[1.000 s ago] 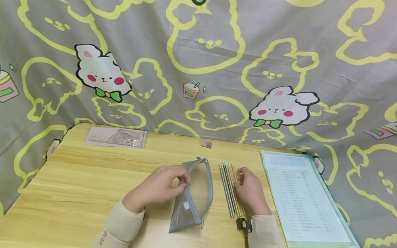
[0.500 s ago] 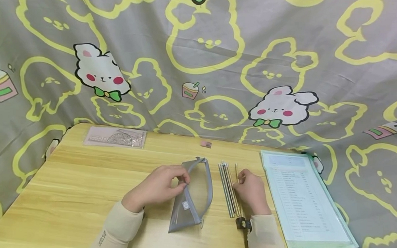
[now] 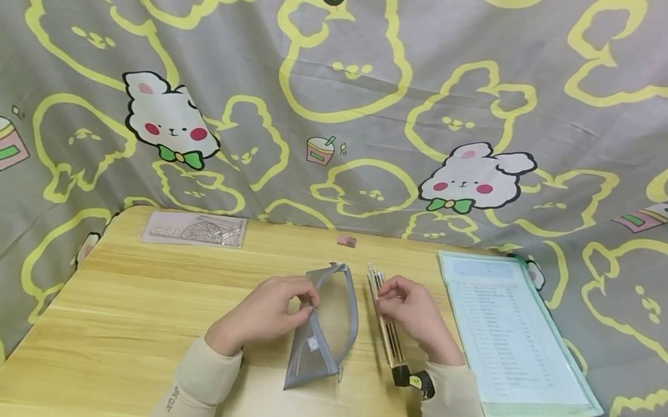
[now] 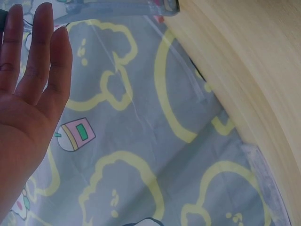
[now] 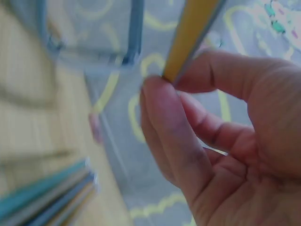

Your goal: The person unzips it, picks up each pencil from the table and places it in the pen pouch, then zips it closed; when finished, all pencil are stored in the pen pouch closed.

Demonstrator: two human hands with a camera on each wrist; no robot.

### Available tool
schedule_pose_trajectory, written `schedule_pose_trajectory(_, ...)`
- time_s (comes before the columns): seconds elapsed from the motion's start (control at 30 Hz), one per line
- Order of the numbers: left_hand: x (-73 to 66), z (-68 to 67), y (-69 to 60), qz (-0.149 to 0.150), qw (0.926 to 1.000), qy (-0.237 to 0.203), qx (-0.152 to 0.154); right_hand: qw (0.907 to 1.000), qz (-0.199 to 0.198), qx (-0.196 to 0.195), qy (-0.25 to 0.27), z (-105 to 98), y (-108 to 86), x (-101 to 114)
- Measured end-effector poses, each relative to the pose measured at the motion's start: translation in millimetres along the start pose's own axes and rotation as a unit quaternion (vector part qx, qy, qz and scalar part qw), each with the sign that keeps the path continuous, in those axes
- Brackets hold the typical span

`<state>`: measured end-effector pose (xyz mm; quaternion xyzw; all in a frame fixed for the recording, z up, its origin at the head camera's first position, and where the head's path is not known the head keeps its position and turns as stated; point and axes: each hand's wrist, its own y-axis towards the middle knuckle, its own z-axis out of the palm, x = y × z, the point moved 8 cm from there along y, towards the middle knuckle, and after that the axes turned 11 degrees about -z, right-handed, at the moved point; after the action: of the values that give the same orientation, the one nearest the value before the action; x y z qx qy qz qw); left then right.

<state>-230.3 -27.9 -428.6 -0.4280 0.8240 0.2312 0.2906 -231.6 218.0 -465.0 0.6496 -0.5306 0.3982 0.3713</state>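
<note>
At far left, near the back edge of the counter (image 3: 118, 322), lies a clear packet of drawing rulers (image 3: 193, 230), out of use. Next, my left hand (image 3: 266, 313) pinches the side edge of the grey mesh pouch (image 3: 311, 365) between thumb and bent fingers; the pouch rests on the counter at the centre, its zipped mouth gaping to the right. Behind it sits a small pink eraser (image 3: 347, 241). Right of the pouch and apart from it, the loose pencils (image 5: 51, 195) lie side by side, partly screened by my right hand (image 3: 414, 315). That hand's thumb and fingertips close on a single yellow pencil (image 5: 190, 37), which slants back toward my wrist; whether any of it projects beyond the fingertips I cannot tell. At far right, a turquoise-edged folder (image 3: 537, 414) lies flat. I judge the step in hand to be picking one pencil from the group while the pouch is held ready. The next move, in my judgement, calls for a leftward carry, the pencil turned to line up with the mouth, and a steady left pinch, lest the soft rim fold inward and catch its end.
</note>
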Motion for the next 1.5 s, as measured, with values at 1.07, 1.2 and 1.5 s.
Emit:
schedule_pose_trajectory(1.07, -5.9, 6.8, 0.0, 0.01, 0.9994, -0.02, 0.025, 0.9991, 0.002, 0.009, 0.041, 79.8, -0.9, 24.2)
schedule_pose_trajectory(1.2, -6.3, 8.1, -0.3, 0.016, 0.9993, -0.017, 0.029, 0.9992, 0.0, 0.006, 0.039, 82.0, -0.8, 23.6)
schedule_pose_trajectory(1.5, -9.3, 9.1, -0.5, 0.026, 0.9985, -0.029, 0.04, 0.9997, 0.0, -0.006, 0.025, 85.0, 1.0, 21.0)
